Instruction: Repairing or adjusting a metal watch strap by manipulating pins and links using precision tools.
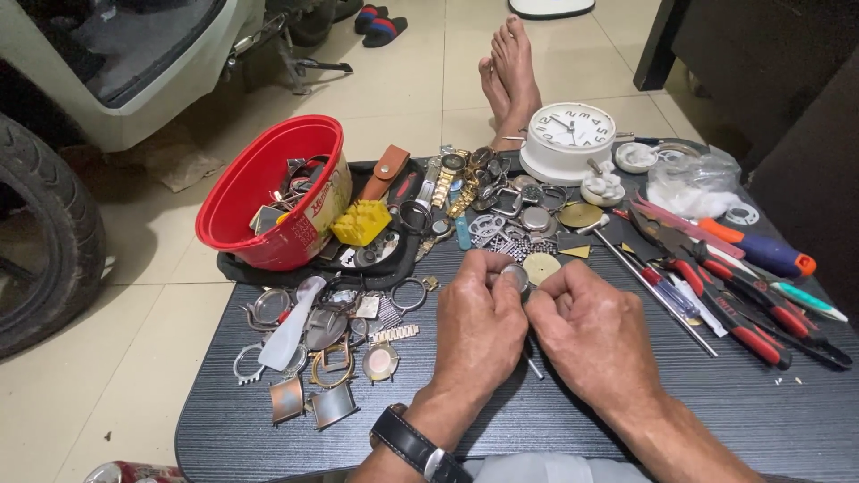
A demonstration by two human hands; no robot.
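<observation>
My left hand (477, 322) and my right hand (595, 335) meet over the middle of a dark low table (805, 420). Together their fingertips pinch a small round metal watch case (515, 275). A thin metal pin (533, 367) pokes out below the two hands. I wear a black-strapped wristwatch (413, 443) on my left wrist. Just beyond the fingers lie a pale round dial (541, 267) and several loose watch cases and rings (506, 224).
A red plastic tub (268, 192) of parts stands at the table's back left beside a yellow block (361, 222). Watch bezels and backs (322, 335) litter the left. Red-handled pliers and screwdrivers (743, 300) lie right. A white alarm clock (568, 139), bare feet (510, 76), a tyre (45, 233).
</observation>
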